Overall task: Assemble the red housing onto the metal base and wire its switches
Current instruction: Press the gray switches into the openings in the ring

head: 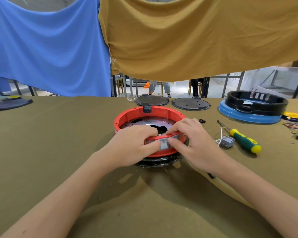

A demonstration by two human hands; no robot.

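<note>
left hand (132, 143) + right hand (191, 143) | pinch grey switch (163, 144) | red housing (127, 115) front, apparently seated

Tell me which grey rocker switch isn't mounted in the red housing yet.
The loose switch on the cloth left of the screwdriver, white wires trailing. The other switch sits in the red housing.

Only readable marks: "O" and "I" symbols on the grey rocker switch (163, 144) set in the near wall of the red housing (127, 115). No other text, brand or number is legible.
</note>
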